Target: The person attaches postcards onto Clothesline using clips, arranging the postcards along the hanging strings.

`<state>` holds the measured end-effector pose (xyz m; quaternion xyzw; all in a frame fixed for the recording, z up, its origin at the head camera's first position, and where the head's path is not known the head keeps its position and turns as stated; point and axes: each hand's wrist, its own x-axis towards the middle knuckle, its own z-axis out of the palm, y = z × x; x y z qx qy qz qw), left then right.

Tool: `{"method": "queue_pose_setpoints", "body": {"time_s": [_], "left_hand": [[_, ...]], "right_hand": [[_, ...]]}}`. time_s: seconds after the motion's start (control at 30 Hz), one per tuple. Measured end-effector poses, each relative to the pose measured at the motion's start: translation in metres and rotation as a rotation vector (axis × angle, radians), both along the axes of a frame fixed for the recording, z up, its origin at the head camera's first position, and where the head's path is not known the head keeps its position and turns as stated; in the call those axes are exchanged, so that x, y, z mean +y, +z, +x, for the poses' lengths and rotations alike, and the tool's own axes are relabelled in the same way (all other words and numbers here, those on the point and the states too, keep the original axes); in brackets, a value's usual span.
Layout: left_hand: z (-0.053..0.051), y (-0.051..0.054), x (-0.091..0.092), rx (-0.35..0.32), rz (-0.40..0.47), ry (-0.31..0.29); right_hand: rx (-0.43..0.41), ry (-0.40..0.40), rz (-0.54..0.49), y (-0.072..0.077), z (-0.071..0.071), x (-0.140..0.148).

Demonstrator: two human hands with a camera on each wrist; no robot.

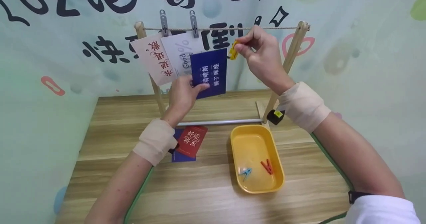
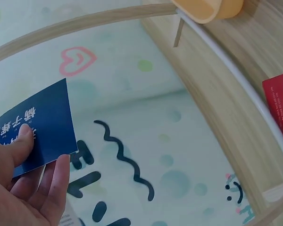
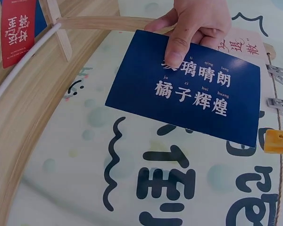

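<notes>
A dark blue card with white characters is pinched at its lower left by my left hand, thumb on the printed face. My right hand pinches a yellow clothespin just below the rope, right of the blue card and apart from it. On the rope's left part, two grey clothespins hold a pink card with red characters and a white card lettered "Good". The blue card overlaps part of the white one. In the right wrist view, the clothespin shows at the right edge.
A wooden frame carries the rope, with a pale rod low across it. A yellow tray holds a blue clothespin and a red clothespin. Left of it, a red card lies over a blue card.
</notes>
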<state>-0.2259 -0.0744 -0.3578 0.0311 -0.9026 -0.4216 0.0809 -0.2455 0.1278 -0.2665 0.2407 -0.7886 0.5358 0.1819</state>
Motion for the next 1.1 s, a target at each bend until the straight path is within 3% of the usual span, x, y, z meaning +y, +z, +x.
{"method": "queue_pose_setpoints", "body": {"time_s": [0.2,0.37,0.77,1.1], "left_hand": [[-0.007,0.020,-0.008,0.011,-0.012,-0.007],[-0.013,0.030,-0.008,0.013,0.004,-0.016],[-0.023,0.042,-0.006,0.000,0.005,-0.012],[-0.024,0.042,-0.005,0.011,0.015,-0.026]], "right_hand": [[0.008,-0.010,0.024,0.017,-0.005,-0.006],[-0.024,-0.026,0.018,0.030,-0.010,-0.012],[-0.006,-0.062,0.055,0.050,-0.022,-0.024],[-0.037,-0.098,0.150,0.055,-0.031,-0.031]]}}
